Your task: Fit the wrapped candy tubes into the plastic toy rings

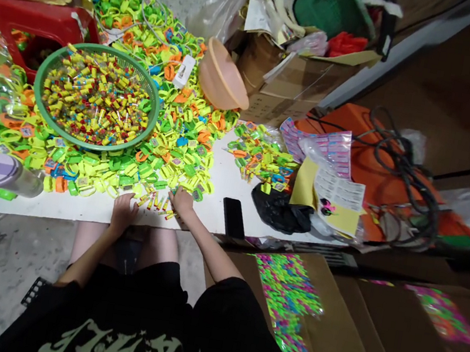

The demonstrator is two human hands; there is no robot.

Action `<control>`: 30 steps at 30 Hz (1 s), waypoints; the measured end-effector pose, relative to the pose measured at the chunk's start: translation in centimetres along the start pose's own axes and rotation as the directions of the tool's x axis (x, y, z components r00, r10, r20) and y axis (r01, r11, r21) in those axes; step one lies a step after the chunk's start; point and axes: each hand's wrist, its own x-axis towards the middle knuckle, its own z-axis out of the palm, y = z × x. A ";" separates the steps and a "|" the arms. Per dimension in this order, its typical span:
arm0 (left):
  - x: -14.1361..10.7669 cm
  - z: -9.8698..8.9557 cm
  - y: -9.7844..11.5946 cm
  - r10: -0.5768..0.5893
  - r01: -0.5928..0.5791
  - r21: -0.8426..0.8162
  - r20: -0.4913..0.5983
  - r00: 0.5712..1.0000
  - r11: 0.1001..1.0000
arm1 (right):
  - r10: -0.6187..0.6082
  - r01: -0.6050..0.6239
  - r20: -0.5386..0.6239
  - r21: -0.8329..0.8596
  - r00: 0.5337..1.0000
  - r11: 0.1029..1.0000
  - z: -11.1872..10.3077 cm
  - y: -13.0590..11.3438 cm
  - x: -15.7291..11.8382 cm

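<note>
My left hand (122,213) rests at the table's front edge, its fingers curled close together beside a row of small yellow-and-red tubes (151,201). On the other side of that row, my right hand (182,203) has its fingertips pinched together near the green toy watches. Whatever either hand holds is too small or hidden to make out. Behind the hands spreads a large heap of yellow, green, orange and blue toy watches (166,156). A green basket (37,86) full of similar yellow-and-red tubes stands on the heap.
A black phone (234,217) and black plastic bag (281,210) lie to the right. A lidded cup (7,174) stands at left, near a red stool (32,19). An orange basin (224,76) leans by a cardboard box (284,88). Cables (406,167) lie far right.
</note>
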 end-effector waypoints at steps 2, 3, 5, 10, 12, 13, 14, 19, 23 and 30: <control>0.0 0.0 -0.1 0.000 0.000 0.001 0.002 1.000 1.000 | -0.019 0.019 0.004 -0.011 1.000 1.000 0.1 0.2 0.2; 0.0 0.1 -0.1 0.000 0.000 0.001 0.001 1.000 1.000 | -0.027 0.027 0.003 -0.016 1.000 0.999 0.2 0.3 0.3; 0.0 0.2 -0.2 -0.001 0.001 0.003 -0.002 1.000 1.000 | -0.044 0.044 -0.005 -0.023 0.999 0.999 0.4 0.5 0.3; -0.1 0.5 -0.3 0.008 -0.008 0.001 -0.013 1.000 1.000 | -0.082 0.081 -0.033 -0.024 0.996 0.996 0.8 0.8 0.3; -0.1 0.5 -0.3 0.014 -0.014 0.000 -0.020 1.000 1.000 | -0.098 0.098 -0.039 -0.017 0.994 0.995 0.8 1.0 0.3; -0.1 0.5 -0.3 0.017 -0.017 0.000 -0.023 1.000 1.000 | -0.109 0.108 -0.040 -0.013 0.993 0.994 0.7 1.2 0.3; -0.1 0.4 -0.3 0.020 -0.020 0.000 -0.027 0.999 1.000 | -0.119 0.119 -0.040 -0.007 0.992 0.993 0.6 1.3 0.3; 0.0 0.2 -0.2 0.028 -0.028 0.001 -0.042 0.999 1.000 | -0.130 0.131 -0.034 0.035 0.991 0.991 -0.1 1.9 0.3; 0.0 0.1 -0.1 0.035 -0.035 0.002 -0.049 0.998 0.999 | -0.118 0.120 -0.035 0.091 0.992 0.989 -0.3 2.1 0.4; 0.1 0.0 -0.1 0.038 -0.037 0.014 -0.047 0.998 0.999 | -0.058 0.072 -0.066 0.240 0.996 0.968 -1.0 3.6 -0.3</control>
